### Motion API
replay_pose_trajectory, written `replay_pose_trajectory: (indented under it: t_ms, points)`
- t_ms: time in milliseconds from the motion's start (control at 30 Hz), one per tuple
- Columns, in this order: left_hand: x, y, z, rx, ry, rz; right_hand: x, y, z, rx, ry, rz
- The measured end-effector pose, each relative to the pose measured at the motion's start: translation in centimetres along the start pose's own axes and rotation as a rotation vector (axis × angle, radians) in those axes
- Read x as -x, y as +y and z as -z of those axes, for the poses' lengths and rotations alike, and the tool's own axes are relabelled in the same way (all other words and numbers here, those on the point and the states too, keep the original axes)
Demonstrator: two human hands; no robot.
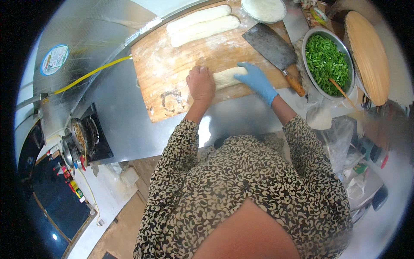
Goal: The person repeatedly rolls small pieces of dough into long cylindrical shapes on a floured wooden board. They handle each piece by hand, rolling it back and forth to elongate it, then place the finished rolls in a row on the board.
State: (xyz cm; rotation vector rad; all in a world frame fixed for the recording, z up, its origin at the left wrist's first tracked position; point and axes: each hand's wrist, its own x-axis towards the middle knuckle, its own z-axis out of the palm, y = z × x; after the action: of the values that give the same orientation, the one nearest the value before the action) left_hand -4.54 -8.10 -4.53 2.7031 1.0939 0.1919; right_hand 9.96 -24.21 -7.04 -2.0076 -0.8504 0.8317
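Note:
A thick roll of pale dough [228,78] lies on a floured wooden board [145,81] in front of me. My left hand [201,83], bare, is closed over the roll's left end, fingers curled. On the right end rests my right hand [257,81] in a blue glove, its thumb and fingers around the dough. Two long dough rolls [203,24] lie side by side near the board's far edge. A cleaver [271,45] with a wooden handle lies right of my right hand, its blade on the board.
A metal bowl [304,56] of chopped greens [326,61] with a utensil stands at right, beside a round wooden lid [368,58]. A bowl of white flour or dough [264,9] sits at the far edge. A yellow hose [93,73] and a stove [97,136] are at left.

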Motion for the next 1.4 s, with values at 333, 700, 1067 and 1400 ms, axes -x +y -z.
replay_pose_trajectory:
  t_ms: [333, 700, 1067, 1400]
  points:
    - [-4.1, 0.3, -2.9, 0.004, 0.181, 0.007, 1.4, -1.1, 0.0, -0.047, -0.007, 0.034]
    - [-7.1, 0.1, -3.9, 0.114, 0.213, 0.050, 0.2, -6.4, 0.0, -0.174, 0.140, 0.024]
    - [-2.3, -6.9, 0.2, 0.876, 0.080, 0.096, -3.3, -11.7, -7.4, 0.187, -0.002, 0.332]
    - [-3.5, -5.7, -2.3, 0.241, 0.189, 0.065, -8.1, -10.5, -10.6, 0.653, 0.227, 0.255]
